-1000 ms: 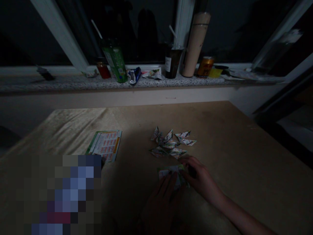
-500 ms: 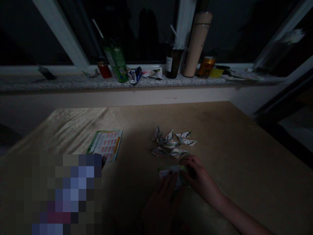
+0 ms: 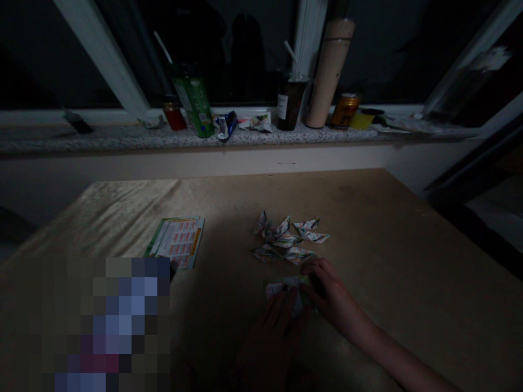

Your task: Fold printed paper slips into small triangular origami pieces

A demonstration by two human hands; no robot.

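The paper sheet (image 3: 274, 288) lay on the counter (image 3: 408, 256), with the left hand (image 3: 267, 340) over its near-left part, fingers stretched out flat on it. At the sheet's right edge was the right hand (image 3: 327, 291), fingers bent; whether they pinched the paper could not be told in the dimness. Just beyond the sheet sat pointed folded paper pieces (image 3: 287, 240). To its left lay a printed card (image 3: 180, 239). Well beyond it, a tall pale bottle (image 3: 332, 71) stood on the windowsill (image 3: 241, 137).

No lettering or number can be read.
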